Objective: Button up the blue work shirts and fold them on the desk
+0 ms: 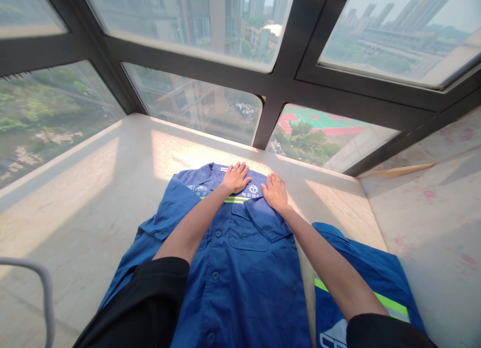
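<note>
A blue work jacket [240, 283] with a row of buttons, white lettering and a yellow-green reflective stripe lies front up on the pale window ledge [86, 207]. My left hand [236, 177] rests flat near its collar, fingers stretched out. Close to the right shoulder, my right hand [275, 190] lies with its fingers extended on the cloth. Below that hand, the sleeve on the right is folded inward over the chest pocket. My forearms cover parts of the jacket's front.
To the right lies another blue garment [361, 268] with a reflective stripe, seemingly folded. Dark window frames [278, 87] border the ledge ahead. A floral wall [439, 212] bounds the right side. At lower left is a curved grey tube [47, 288].
</note>
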Motion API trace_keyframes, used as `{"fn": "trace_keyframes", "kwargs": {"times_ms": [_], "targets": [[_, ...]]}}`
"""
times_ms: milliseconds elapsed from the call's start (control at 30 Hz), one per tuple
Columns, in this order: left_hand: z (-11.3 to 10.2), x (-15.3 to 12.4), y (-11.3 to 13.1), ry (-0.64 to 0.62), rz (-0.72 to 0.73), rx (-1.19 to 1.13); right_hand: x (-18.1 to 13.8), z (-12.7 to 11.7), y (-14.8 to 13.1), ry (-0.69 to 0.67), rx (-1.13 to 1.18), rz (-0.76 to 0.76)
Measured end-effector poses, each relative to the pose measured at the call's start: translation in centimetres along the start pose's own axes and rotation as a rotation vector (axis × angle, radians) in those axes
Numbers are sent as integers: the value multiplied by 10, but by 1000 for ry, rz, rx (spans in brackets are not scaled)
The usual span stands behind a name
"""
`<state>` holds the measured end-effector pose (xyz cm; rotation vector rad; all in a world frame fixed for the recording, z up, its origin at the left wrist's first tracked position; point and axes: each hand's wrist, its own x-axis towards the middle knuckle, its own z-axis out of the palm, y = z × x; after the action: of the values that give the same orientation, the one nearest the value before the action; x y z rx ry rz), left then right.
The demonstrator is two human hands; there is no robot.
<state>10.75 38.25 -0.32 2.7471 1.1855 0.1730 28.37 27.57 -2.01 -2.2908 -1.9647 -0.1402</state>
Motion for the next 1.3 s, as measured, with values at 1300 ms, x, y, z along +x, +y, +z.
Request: {"fn": "trace_keyframes", "kwargs": {"times_ms": [1300], "targets": [[-72, -111, -195, 50, -566, -185, 13, -10, -176, -115, 240, -598]]}}
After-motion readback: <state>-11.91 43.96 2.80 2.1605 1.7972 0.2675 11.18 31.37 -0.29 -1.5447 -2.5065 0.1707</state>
